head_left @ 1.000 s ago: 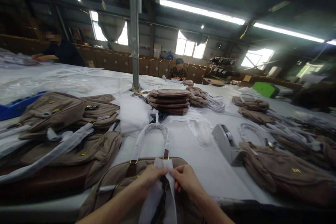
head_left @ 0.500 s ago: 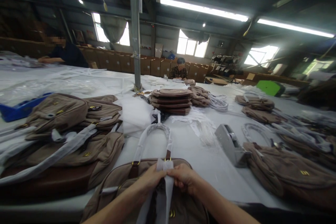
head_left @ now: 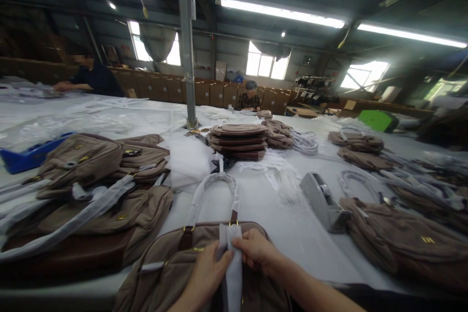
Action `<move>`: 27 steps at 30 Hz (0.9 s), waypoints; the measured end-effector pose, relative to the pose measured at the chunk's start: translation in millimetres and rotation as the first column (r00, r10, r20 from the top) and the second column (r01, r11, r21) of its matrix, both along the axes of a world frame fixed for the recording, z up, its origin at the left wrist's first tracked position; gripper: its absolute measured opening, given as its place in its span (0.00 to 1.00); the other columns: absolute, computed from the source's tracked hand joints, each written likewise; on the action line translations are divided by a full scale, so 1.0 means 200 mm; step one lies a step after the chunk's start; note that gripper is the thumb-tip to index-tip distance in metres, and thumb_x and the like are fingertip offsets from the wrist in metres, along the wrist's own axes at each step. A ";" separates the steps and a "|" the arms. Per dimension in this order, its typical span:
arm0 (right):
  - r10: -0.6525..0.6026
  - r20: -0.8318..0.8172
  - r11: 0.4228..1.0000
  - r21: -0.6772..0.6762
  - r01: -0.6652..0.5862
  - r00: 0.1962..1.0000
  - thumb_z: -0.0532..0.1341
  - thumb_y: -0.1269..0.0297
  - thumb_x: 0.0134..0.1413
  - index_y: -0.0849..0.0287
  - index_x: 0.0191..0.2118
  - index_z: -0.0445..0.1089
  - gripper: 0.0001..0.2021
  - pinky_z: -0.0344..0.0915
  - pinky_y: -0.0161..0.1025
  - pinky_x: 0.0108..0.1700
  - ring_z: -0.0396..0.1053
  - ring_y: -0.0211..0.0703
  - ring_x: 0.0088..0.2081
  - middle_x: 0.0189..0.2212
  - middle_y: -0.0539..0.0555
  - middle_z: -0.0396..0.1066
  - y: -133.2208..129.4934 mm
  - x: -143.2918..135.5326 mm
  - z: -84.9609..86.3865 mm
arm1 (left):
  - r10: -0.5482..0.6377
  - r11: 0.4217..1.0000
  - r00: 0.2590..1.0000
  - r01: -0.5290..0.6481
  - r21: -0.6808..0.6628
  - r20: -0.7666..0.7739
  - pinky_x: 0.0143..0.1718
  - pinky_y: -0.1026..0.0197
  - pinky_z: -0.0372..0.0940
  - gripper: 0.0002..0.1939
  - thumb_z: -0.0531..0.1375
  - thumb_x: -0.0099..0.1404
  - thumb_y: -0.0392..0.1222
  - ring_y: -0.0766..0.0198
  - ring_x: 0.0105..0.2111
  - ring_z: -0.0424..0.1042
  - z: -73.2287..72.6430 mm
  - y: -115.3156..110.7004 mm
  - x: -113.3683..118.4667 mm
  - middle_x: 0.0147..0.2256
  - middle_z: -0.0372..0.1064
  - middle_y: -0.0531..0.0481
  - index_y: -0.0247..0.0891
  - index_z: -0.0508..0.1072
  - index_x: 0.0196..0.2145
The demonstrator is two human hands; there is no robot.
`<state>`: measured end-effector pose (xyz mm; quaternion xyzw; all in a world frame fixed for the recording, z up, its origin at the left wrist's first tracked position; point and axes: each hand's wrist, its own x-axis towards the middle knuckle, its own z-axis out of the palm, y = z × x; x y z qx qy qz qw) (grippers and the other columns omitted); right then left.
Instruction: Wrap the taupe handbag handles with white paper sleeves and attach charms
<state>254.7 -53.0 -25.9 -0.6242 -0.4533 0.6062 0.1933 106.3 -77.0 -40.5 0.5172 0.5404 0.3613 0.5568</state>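
Observation:
A taupe handbag [head_left: 168,248] with brown leather tabs lies in front of me at the table's near edge. Its looped handle [head_left: 195,200] is wrapped in white material and stretches away from me on the table. Over the bag's front runs a strip of white wrapping [head_left: 233,273], right below the handle's gold ring. My left hand [head_left: 210,268] is closed on the strip's left side, thumb on top. My right hand [head_left: 254,251] pinches the strip's right edge a little higher up. What lies under the strip is hidden.
Similar bags [head_left: 95,209] are piled on the left beside a blue tray [head_left: 22,158]. A grey tape dispenser [head_left: 323,202] stands to the right, near another bag [head_left: 402,239]. Stacked bags [head_left: 237,141] sit ahead, behind white sheets [head_left: 190,161]. Two people work across the table.
My left hand has slid down the strip toward me, while my right hand stays near the ring. The strip now lies wider and flatter across the bag.

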 end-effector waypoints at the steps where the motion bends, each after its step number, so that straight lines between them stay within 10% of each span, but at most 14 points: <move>1: -0.001 -0.001 1.000 0.006 0.001 1.000 0.55 0.66 0.57 0.60 0.19 0.60 0.15 0.41 0.25 0.08 0.47 0.30 0.06 0.06 0.43 0.54 0.00 0.00 0.00 | -0.017 0.999 0.999 0.019 0.049 -0.042 0.36 0.63 0.62 0.15 0.62 0.52 0.50 0.53 0.35 0.70 0.00 -0.01 0.00 0.30 0.73 0.47 0.34 0.76 0.30; 9: -0.030 0.014 0.999 0.036 0.029 0.999 0.51 0.69 0.59 0.60 0.17 0.59 0.19 0.41 0.27 0.07 0.48 0.31 0.07 0.05 0.46 0.54 -0.01 -0.05 0.01 | -0.053 0.998 0.984 0.060 0.034 -0.169 0.44 0.62 0.62 0.24 0.61 0.55 0.53 0.52 0.45 0.68 -0.02 -0.07 0.01 0.43 0.72 0.45 0.34 0.72 0.45; 17: -0.065 0.037 0.998 -0.012 0.065 0.997 0.50 0.67 0.62 0.60 0.17 0.59 0.20 0.45 0.27 0.08 0.48 0.32 0.07 0.05 0.45 0.53 -0.01 -0.08 0.01 | -0.039 0.997 0.993 0.045 0.055 -0.115 0.34 0.61 0.63 0.24 0.53 0.58 0.55 0.53 0.35 0.71 -0.06 -0.05 0.02 0.33 0.74 0.45 0.30 0.74 0.36; 22: -0.066 0.072 0.996 -0.058 0.070 0.995 0.51 0.69 0.59 0.61 0.14 0.58 0.21 0.44 0.27 0.08 0.49 0.31 0.07 0.05 0.47 0.53 0.01 -0.10 0.04 | -0.032 0.986 0.941 0.085 0.144 -0.336 0.34 0.62 0.61 0.19 0.50 0.62 0.50 0.54 0.34 0.72 -0.01 -0.04 0.02 0.31 0.74 0.46 0.35 0.75 0.33; 27: -0.068 0.098 0.994 -0.077 0.076 0.993 0.53 0.71 0.55 0.61 0.15 0.60 0.18 0.44 0.27 0.07 0.49 0.32 0.06 0.05 0.48 0.55 0.02 -0.11 0.05 | -0.003 0.973 0.801 0.140 0.183 -0.598 0.37 0.63 0.62 0.21 0.42 0.67 0.40 0.57 0.38 0.73 0.03 -0.10 0.06 0.38 0.74 0.42 0.37 0.67 0.50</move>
